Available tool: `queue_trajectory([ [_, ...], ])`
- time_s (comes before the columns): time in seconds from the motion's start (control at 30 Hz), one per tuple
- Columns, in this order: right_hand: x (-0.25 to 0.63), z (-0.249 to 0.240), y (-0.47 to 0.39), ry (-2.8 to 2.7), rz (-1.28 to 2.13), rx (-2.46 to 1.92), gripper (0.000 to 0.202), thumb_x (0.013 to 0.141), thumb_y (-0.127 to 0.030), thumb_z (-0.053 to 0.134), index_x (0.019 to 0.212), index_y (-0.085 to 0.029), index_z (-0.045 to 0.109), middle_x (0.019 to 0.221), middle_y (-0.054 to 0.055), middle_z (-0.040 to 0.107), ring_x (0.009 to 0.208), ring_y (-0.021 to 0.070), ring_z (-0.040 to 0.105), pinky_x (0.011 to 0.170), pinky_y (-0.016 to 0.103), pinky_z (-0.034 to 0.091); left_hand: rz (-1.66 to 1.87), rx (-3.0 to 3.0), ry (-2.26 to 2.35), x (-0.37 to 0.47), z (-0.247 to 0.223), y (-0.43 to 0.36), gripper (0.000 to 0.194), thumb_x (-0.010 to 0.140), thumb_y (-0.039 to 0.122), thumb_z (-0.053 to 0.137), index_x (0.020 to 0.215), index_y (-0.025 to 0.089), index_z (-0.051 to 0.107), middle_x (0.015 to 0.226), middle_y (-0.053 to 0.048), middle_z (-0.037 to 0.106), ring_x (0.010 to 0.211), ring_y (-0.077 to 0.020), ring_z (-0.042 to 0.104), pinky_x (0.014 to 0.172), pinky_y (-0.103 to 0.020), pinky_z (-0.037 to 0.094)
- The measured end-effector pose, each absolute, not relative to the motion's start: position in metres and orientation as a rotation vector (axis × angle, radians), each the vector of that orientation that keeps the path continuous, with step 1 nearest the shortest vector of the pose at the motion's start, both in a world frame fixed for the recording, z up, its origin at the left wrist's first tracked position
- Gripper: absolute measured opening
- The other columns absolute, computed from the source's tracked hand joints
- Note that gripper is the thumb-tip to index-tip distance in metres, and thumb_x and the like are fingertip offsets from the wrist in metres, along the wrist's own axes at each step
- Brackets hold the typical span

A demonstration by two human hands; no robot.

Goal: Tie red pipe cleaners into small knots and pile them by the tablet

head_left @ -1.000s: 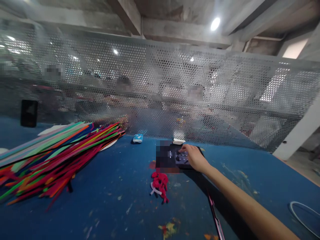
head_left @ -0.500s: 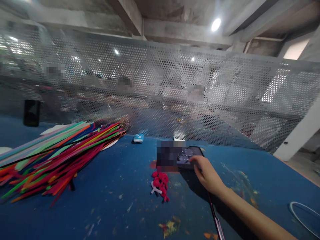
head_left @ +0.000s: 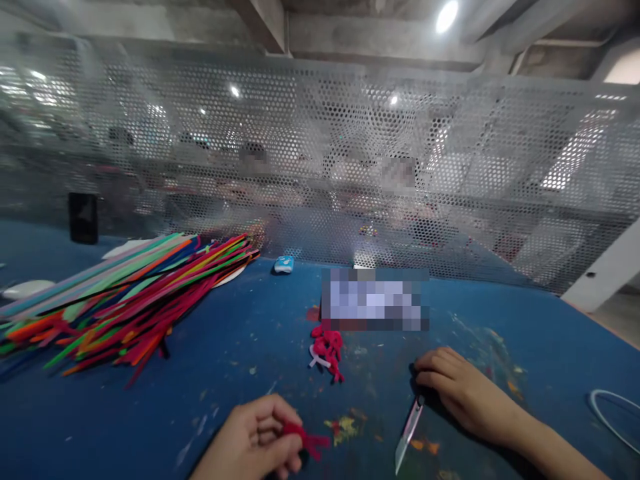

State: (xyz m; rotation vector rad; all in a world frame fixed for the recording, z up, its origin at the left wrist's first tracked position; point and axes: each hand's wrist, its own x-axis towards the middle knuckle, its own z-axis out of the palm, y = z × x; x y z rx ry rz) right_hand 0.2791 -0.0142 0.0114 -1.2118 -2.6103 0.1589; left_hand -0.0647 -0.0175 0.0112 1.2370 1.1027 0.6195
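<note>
My left hand, at the bottom, is closed on a small red pipe-cleaner piece; its short ends stick out to the right of the fingertips. To the right, my right hand rests low over the table, its fingers curled round the dark handle end of a pair of scissors. The silver blades point toward me and look closed; the hand hides most of the handles. Between and beyond the hands lies a small heap of twisted red pipe cleaners with a pale piece on it.
A large bundle of coloured pipe cleaners covers the left of the blue table. Behind it stands a black phone. A blue-and-white packet, a blurred-out device and a perforated metal screen are farther back. A white cable lies at right.
My right hand has moved from the device's screen down to the scissors, whose blades have swung leftward. My left hand has come into view with the red piece. The view has shifted slightly.
</note>
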Motion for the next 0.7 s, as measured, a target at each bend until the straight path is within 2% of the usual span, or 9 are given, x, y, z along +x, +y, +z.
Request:
queue_trajectory([
  [0.27,0.288,0.007,-0.013,-2.48,0.281,-1.276,0.019,0.083,-0.026,0.048,0.1,-0.026,0.057,0.104,0.008,0.056,0.099,0.0205,0.052,0.086,0.037,0.042,0.844,1.26,1.219,-0.076,0.019,-0.004,0.029,0.068,0.04,0.061,0.086,0.017,0.063,0.06,0.001,0.058,0.056,-0.0123,0.054,0.055,-0.023,0.043],
  [0.4,0.286,0.006,-0.012,-2.452,0.297,-1.292,0.017,0.084,-0.027,0.047,0.097,-0.025,0.057,0.101,0.007,0.057,0.096,0.0202,0.053,0.084,0.037,0.043,0.919,1.211,1.222,-0.076,0.019,-0.003,0.03,0.067,0.041,0.062,0.082,0.014,0.063,0.057,0.0,0.058,0.054,-0.0121,0.052,0.054,-0.022,0.043],
  [0.53,0.286,0.005,-0.013,-2.463,0.311,-1.308,0.016,0.085,-0.027,0.046,0.097,-0.025,0.056,0.103,0.008,0.055,0.097,0.0201,0.051,0.086,0.038,0.042,0.884,1.157,1.22,-0.075,0.018,-0.005,0.03,0.066,0.042,0.062,0.077,0.014,0.062,0.059,0.0,0.06,0.048,-0.0096,0.049,0.047,-0.021,0.041],
  [0.7,0.285,0.008,-0.014,-2.466,0.322,-1.298,0.015,0.085,-0.027,0.045,0.097,-0.024,0.055,0.102,0.008,0.055,0.097,0.0203,0.051,0.086,0.039,0.041,0.82,1.223,1.171,-0.071,0.022,-0.006,0.028,0.067,0.041,0.061,0.075,0.014,0.062,0.062,-0.001,0.06,0.05,-0.0102,0.05,0.048,-0.021,0.041],
])
